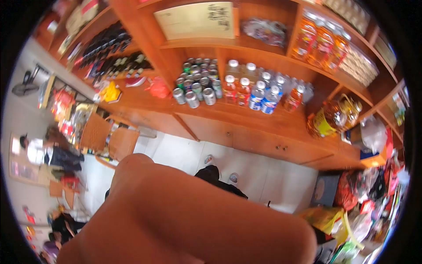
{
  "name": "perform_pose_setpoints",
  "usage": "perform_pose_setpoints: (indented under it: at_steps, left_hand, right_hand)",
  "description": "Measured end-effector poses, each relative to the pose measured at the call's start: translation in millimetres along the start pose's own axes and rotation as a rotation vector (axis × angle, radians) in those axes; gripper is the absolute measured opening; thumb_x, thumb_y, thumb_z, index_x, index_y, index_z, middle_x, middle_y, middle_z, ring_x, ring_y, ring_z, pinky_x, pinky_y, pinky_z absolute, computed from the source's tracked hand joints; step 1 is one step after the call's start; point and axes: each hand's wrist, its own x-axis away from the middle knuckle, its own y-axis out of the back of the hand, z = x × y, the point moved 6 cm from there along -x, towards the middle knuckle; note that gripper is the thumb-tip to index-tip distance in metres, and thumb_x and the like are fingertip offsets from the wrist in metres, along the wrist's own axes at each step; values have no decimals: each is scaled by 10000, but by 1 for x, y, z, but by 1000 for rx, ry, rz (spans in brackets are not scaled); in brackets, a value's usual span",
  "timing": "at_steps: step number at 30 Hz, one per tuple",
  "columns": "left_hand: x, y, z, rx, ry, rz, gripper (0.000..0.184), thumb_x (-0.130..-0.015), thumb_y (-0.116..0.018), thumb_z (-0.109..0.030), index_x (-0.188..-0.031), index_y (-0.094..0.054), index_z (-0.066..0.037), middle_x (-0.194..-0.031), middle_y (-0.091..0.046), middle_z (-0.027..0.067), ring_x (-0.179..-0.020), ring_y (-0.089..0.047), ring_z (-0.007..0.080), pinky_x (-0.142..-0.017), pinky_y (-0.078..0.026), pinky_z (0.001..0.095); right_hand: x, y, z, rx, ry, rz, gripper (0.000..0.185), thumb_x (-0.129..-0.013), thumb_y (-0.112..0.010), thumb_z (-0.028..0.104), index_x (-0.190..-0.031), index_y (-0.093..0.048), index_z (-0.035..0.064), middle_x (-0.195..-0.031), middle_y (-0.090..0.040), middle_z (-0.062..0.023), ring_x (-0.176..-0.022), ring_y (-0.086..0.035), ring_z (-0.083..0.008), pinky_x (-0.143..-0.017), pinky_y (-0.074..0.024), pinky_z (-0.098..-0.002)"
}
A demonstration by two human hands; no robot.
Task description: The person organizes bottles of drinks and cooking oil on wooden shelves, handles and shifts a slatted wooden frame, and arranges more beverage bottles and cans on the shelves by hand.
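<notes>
Cans point(192, 99) of drink stand packed on the wooden cabinet top point(283, 125), the 3 silver front cans near its edge. A careless sweep of my bare arm point(189, 207) could tip these, because it fills so much of my view that I might misjudge where it ends. I can't tell whether my fingers are wide, narrow or holding something: neither hand shows, nor can I say which arm this is.

Beside the cans, the 2 blue-labelled water bottles point(269, 102) and the orange drink bottles point(244, 92) stand so close together that 1 knock could topple several. The yellow-labelled oil jug point(326, 124) looks heavy and could slip if lifted by a poor grip. Nearest the far end of my arm is the yellow plastic bag point(325, 220); its loose film might snag on me and drag at the clutter around it.

My arm hides much of the white tile floor point(169, 149), with 2 shoes point(234, 177) showing past it, so footing is hard to judge. Off to the side, a wooden chair point(123, 143) narrows the way along the cabinet.
</notes>
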Motion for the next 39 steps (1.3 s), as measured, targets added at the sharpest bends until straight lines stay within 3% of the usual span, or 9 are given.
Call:
perform_pose_setpoints:
  at_steps: [7,14,17,21,23,25,29,33,39]
  left_hand:
    - [-12,-1,56,253,-127,63,282,-826,-708,-266,-1035,-660,-82,-952,-688,92,-793,-653,246,-692,-502,372]
    - [8,69,89,340,-233,43,263,-799,-722,-213,-1015,-695,-65,-952,-705,82,-796,-665,242,-717,-508,360]
    - [29,115,118,300,-176,1,257,-787,-728,-191,-1007,-709,-58,-952,-711,78,-797,-669,240,-728,-511,355]
    - [103,165,191,141,317,-170,307,-829,-710,-203,-1067,-682,-11,-977,-705,104,-846,-671,242,-785,-512,361]
    - [157,175,244,157,729,8,327,-950,-611,-155,-1227,-571,15,-1121,-642,158,-1040,-630,262,-915,-502,387]
    - [218,177,292,19,818,192,337,-969,-613,-161,-1256,-548,3,-1145,-626,159,-1060,-628,262,-922,-504,365]
    - [279,182,354,111,921,245,357,-970,-632,-193,-1262,-548,-5,-1141,-628,149,-1069,-628,255,-901,-510,355]
    - [296,176,390,220,993,210,360,-978,-622,-206,-1275,-549,-16,-1168,-633,150,-1088,-621,256,-900,-513,356]
    - [316,150,419,414,990,127,368,-979,-616,-224,-1270,-548,-9,-1194,-637,173,-1119,-623,283,-938,-502,371]
  right_hand:
    - [12,-46,-111,-103,-153,-91,343,-1010,-535,205,-1285,-582,5,-1185,-604,-216,-908,-623,-358,-783,-570,-470]
    - [-19,-89,-1,-440,304,-332,395,-871,-584,116,-1199,-601,-103,-835,-654,-156,-715,-590,-265,-631,-504,-481]
    - [-21,-93,78,-65,367,-358,383,-836,-575,142,-1124,-644,-101,-788,-675,-172,-719,-633,-307,-675,-525,-469]
    - [154,-161,247,39,852,-373,272,-834,-572,172,-897,-730,-40,-823,-744,-155,-757,-718,-234,-729,-554,-381]
    - [192,-203,318,-112,1113,-135,221,-873,-583,152,-933,-674,-41,-749,-656,-68,-612,-588,-165,-530,-507,-325]
    - [294,-255,386,-223,1340,-62,137,-902,-552,76,-923,-649,-18,-814,-657,-38,-762,-590,-119,-716,-493,-282]
    - [453,-311,497,-477,1615,134,53,-914,-591,64,-864,-582,78,-789,-530,50,-735,-463,-45,-622,-376,-245]
    - [575,-334,563,-778,1587,487,238,-953,-528,150,-1171,-532,55,-1072,-645,-124,-935,-664,-257,-817,-531,-397]
    - [574,-421,621,353,1922,-45,293,-932,-636,135,-1198,-530,74,-1026,-588,-131,-952,-567,-275,-857,-472,-388]
